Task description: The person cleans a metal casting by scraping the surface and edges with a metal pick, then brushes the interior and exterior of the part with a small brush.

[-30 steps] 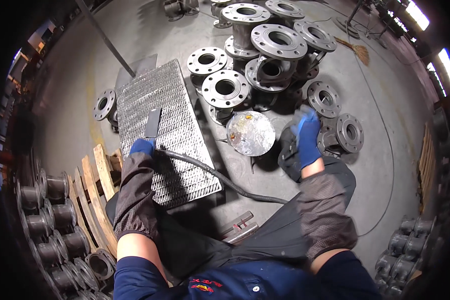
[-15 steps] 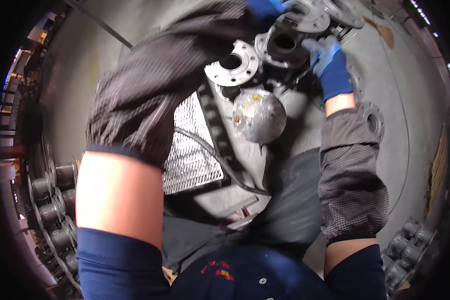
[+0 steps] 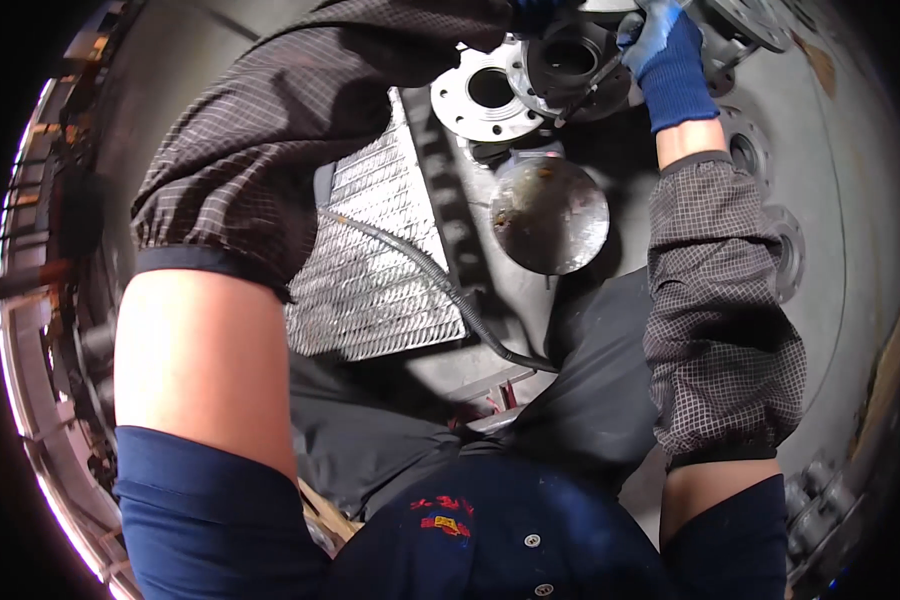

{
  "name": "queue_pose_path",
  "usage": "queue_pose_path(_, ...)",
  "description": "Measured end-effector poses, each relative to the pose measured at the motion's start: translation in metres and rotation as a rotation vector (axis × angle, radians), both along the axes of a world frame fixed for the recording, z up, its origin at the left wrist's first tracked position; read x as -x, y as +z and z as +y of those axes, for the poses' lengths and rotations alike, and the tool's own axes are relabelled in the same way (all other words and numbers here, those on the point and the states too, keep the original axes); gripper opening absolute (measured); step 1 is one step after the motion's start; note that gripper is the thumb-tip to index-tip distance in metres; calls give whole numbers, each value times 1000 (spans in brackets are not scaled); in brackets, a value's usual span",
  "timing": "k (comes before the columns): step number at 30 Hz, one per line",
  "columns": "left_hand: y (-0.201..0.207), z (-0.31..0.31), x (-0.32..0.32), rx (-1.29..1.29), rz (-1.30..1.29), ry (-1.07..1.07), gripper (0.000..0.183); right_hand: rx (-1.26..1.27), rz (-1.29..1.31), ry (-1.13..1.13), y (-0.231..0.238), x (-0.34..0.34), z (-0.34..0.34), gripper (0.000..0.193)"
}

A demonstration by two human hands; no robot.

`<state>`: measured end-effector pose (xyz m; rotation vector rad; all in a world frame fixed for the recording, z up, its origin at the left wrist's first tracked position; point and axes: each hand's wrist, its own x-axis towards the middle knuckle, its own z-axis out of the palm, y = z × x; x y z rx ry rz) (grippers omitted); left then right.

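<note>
- Two hands in blue gloves are seen at the upper edge: the left hand point(image 3: 545, 12), mostly cut off and in shadow, and the right hand point(image 3: 665, 50), shown more fully
- On the right hand the fingers point(image 3: 631, 32) are bent and placed at the rim of one pale flange point(image 3: 608, 4), itself cut by the upper edge; whether it is gripped cannot be told
- On the left hand neither the spread of the fingers nor anything held can be made out; one dark flange point(image 3: 538, 95) is seen just below it
- Six flanged faces can be counted: the pale flange, the dark flange, one bright flange point(image 3: 490, 123) just beside it, one grey flange point(image 3: 756, 24) at upper right, and two flanged pieces point(image 3: 763, 165) farther right
- Open bores are shown in the dark and bright flanges; both look black, and whatever lies inside cannot be made out
- One thin rod point(image 3: 582, 98) is slanted down and left from near the right fingers; whether it is held cannot be told
- One round metal disc point(image 3: 550, 218) is set nearer the body, and one metal grating point(image 3: 390, 245) is crossed by one ribbed hose point(image 3: 420, 262)
</note>
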<state>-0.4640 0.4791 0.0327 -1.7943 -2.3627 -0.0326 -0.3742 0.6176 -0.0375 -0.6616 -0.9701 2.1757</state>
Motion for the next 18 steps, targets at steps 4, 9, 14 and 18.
queue_pose_path(4,36,-74,-10,232,-40,211,29,-243,-77,246,23,21,-55,12)
queue_pose_path(9,58,-222,-50,374,-345,507,32,-132,-65,688,46,19,-177,18)
queue_pose_path(14,65,-322,-160,224,13,570,26,-1541,629,443,41,-30,-274,26)
queue_pose_path(18,16,-364,-249,102,-33,884,42,-1488,614,863,25,-83,-332,19)
